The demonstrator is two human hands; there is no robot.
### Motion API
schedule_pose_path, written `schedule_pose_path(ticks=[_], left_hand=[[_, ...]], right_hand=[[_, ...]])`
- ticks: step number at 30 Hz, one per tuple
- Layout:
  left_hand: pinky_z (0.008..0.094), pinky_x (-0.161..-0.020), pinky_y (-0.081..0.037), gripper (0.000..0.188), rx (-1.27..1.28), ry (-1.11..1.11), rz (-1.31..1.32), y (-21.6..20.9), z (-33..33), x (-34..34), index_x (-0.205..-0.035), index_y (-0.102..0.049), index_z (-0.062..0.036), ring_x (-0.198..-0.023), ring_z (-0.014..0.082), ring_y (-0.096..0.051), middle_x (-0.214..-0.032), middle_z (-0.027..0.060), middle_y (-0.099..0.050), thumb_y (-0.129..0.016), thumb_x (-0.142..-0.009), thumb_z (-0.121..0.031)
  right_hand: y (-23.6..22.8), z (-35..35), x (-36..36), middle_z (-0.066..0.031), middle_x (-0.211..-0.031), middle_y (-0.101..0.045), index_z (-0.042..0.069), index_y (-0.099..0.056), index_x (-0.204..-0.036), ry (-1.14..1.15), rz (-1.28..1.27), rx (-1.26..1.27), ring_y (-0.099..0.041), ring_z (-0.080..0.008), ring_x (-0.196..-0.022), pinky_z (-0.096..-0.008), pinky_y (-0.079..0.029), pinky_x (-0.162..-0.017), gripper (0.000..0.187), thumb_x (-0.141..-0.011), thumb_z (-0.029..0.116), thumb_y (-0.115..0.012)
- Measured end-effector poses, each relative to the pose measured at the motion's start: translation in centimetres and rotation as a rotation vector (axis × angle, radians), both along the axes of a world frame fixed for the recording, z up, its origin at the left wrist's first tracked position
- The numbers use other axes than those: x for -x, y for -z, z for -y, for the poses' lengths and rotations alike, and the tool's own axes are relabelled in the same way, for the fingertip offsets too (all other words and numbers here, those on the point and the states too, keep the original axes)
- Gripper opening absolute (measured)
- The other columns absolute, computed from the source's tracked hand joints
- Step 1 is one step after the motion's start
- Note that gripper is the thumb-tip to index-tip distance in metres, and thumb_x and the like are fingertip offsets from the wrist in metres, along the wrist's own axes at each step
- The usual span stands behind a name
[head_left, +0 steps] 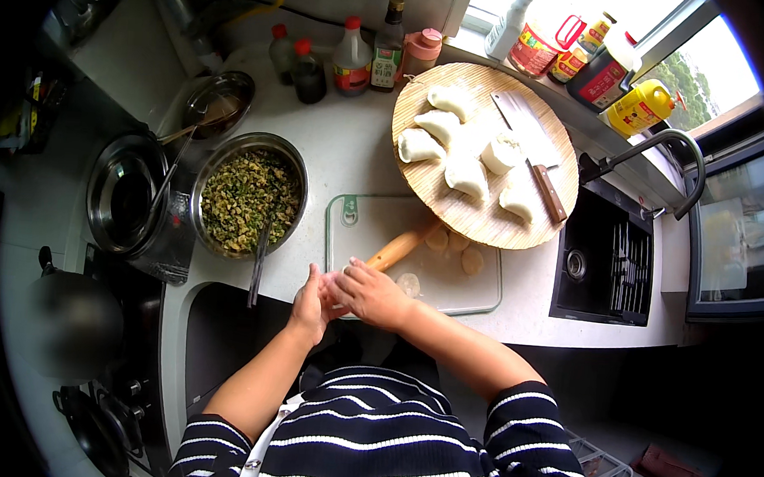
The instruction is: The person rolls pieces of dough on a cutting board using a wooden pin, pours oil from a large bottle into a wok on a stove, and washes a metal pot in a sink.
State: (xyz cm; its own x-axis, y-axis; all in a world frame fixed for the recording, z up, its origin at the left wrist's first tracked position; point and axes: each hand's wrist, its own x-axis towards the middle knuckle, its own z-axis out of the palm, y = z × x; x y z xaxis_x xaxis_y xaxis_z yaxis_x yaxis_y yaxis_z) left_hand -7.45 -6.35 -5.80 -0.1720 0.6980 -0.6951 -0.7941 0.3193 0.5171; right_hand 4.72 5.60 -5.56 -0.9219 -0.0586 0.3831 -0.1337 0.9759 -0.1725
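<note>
Brown wooden rolling pin (pixel 402 247) points away rightward, its near end beside my right hand (pixel 375 296), which meets my left hand (pixel 310 306), whose grip, like its partner's, I cannot tell.

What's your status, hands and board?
Left hand and right hand together, any contents hidden. Dough pieces on cutting board. Round tray overlaps board's far side.

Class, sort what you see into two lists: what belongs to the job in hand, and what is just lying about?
Likely belongs:
- rolling pin
- dough pieces
- board
- filling
- dumplings
- round tray

Apparently lying about:
- red-capped bottles
- pink bottle
- yellow jug
</note>
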Motion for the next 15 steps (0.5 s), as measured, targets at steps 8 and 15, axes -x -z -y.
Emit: schedule_pose_path(ticks=[8, 15], left_hand=[[0.0282, -0.074, -0.054, 0.031, -0.161, 0.350, 0.128, -0.7, -0.4, 0.0, -0.116, -0.051, -0.0006, -0.084, 0.0159, -0.063, -0.097, 0.0088, -0.062, -0.053, -0.095, -0.023], [0.0322, -0.078, -0.052, 0.031, -0.032, 0.391, -0.068, -0.9, 3.2, 1.0, -0.120, -0.046, -0.0010, -0.085, 0.0178, -0.062, -0.103, 0.0091, -0.060, -0.054, -0.095, -0.018]], right_hand=[[-1.9, 1.5, -6.5, -0.0098, -0.117, -0.056, 0.013, -0.064, -0.111, 0.075, -0.214, 0.193, -0.052, -0.0265, -0.113, -0.0443, -0.043, -0.098, 0.031, -0.082, 0.015, -0.055], [4.2, -2.5, -11.1, -0.0071, -0.119, -0.056, 0.011, -0.061, -0.108, 0.482, 0.085, 0.119, -0.049, -0.0292, -0.113, -0.0443, -0.042, -0.094, 0.031, -0.078, 0.013, -0.054]])
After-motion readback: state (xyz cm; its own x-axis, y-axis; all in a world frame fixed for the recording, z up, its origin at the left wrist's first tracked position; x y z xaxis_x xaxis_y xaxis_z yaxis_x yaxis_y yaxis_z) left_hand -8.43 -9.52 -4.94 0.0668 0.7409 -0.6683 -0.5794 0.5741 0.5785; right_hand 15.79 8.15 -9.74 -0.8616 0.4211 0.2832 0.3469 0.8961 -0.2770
